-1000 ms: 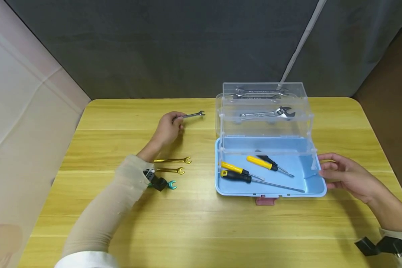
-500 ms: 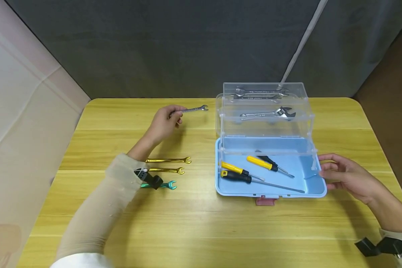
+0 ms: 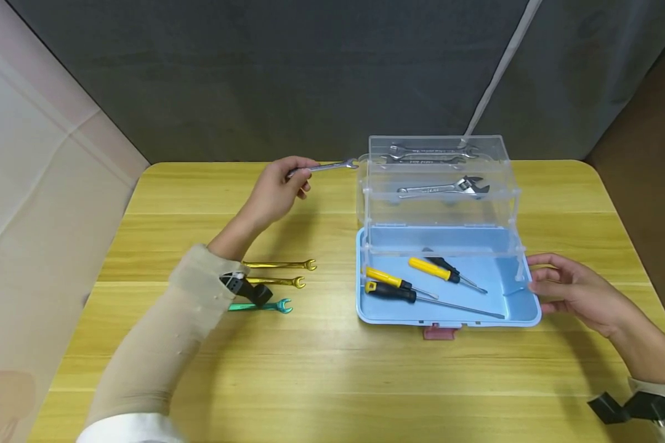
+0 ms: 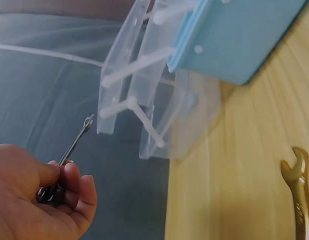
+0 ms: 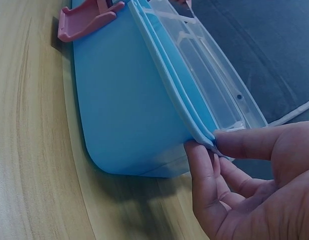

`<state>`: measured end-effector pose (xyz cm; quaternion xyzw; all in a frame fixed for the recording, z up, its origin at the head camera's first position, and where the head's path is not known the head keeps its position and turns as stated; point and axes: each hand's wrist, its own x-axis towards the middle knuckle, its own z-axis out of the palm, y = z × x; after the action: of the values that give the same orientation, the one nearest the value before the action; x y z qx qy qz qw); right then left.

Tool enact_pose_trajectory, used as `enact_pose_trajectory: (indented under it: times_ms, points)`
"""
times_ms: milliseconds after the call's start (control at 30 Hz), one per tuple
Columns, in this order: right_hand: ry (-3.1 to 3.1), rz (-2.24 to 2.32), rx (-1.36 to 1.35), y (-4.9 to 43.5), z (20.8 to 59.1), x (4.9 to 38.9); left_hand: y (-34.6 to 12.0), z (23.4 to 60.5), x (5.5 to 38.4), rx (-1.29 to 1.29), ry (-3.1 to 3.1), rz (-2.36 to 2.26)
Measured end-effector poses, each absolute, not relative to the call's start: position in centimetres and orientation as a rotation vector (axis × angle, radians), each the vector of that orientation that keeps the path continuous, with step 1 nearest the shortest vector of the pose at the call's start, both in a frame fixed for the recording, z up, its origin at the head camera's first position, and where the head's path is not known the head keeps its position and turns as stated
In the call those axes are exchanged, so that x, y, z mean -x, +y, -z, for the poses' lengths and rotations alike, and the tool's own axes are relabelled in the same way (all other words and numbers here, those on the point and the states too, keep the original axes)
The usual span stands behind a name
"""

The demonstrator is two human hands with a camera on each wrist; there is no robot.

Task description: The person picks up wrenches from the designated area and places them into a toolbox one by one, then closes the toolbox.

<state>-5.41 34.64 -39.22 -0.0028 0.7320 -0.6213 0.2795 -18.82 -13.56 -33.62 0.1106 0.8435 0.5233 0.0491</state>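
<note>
My left hand [image 3: 277, 189] pinches a silver open-end wrench [image 3: 332, 166] by one end, held up over the table's back part. Its free end points right, close to the left side of the clear trays [image 3: 438, 212]. In the left wrist view the wrench [image 4: 74, 145] slants up from between thumb and fingers. At the right end of the blue toolbox [image 3: 449, 321], my right hand [image 3: 579, 292] grips the rim; the right wrist view has the thumb inside and fingers outside the wall [image 5: 129, 100]. Silver wrenches [image 3: 432, 151] and an adjustable wrench [image 3: 449, 187] lie in the raised trays.
In the toolbox's bottom lie several screwdrivers [image 3: 390, 291] with yellow or black handles. Two gold wrenches [image 3: 285, 265] and a green wrench [image 3: 277, 306] lie on the table under my left forearm. A pink latch [image 3: 439, 333] hangs at the box front.
My left hand has moved back, away from me, with the silver wrench, whose free end is now nearer the trays. My right hand stays at the toolbox rim.
</note>
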Motion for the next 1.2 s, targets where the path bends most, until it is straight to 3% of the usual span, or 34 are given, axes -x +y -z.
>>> enact_pose_trajectory:
  times_ms: [633, 1200]
  points:
    - [1.964, 1.665, -0.004, 34.5, 39.1, 5.4, -6.7, 30.6, 19.7, -0.447, 2.565, -1.463]
    - [1.974, 1.656, -0.011, 34.5, 39.2, 5.5, -1.8, 31.4, 20.5, -0.57, 2.575, -1.287]
